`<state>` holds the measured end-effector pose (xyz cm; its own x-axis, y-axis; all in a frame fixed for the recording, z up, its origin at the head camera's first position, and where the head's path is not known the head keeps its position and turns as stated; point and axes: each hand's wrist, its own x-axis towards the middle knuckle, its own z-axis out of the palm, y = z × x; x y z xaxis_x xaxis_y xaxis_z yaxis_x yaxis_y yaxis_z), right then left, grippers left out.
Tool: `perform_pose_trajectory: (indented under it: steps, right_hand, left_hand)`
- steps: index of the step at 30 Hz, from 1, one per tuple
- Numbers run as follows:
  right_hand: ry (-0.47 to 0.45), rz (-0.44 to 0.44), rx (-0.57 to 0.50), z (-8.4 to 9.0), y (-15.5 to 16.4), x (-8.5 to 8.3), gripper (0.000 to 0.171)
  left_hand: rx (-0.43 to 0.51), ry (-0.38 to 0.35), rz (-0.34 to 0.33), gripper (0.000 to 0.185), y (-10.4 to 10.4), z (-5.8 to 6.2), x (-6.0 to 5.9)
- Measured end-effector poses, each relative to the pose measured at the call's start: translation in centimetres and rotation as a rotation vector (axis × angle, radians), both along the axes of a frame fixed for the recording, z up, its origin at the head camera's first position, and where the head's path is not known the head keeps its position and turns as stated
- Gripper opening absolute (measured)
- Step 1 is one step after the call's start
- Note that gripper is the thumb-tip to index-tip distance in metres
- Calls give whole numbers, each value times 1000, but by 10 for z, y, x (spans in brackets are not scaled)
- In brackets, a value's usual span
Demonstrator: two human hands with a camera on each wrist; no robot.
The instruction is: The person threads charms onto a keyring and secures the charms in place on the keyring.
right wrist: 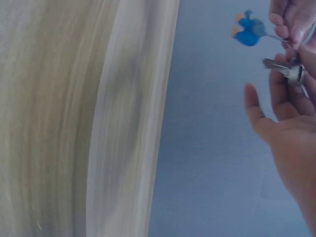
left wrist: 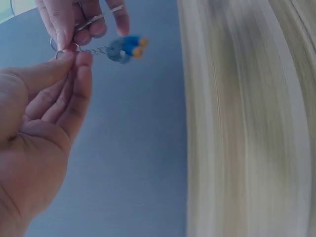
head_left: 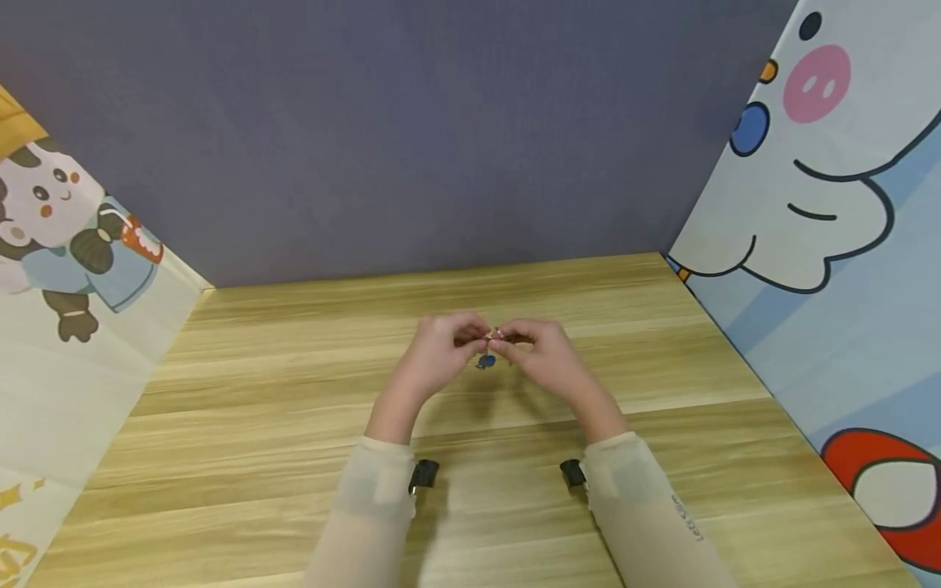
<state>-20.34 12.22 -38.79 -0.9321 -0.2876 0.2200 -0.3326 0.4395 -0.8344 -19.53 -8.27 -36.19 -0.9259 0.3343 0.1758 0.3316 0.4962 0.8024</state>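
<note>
Above the middle of the table, my two hands meet fingertip to fingertip over a metal key ring. My left hand pinches the ring between thumb and forefinger. From the other side, my right hand pinches it too, partly hiding it. A small blue figure charm with orange feet dangles from the ring on a short chain. In the right wrist view, a metal key with a silvery head lies against the curled fingers of my right hand.
A dark grey-blue panel rises behind the table. Panels with cartoon prints stand along the left and right sides. Black wrist-camera pieces sit at both cuffs.
</note>
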Motion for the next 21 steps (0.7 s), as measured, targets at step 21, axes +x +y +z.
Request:
perform_pose_trajectory:
  steps: [21]
  right_hand:
    - [-72, -76, -263, -6, 3, 0, 16]
  left_hand:
    - [129, -57, -78, 19, -5, -9, -3]
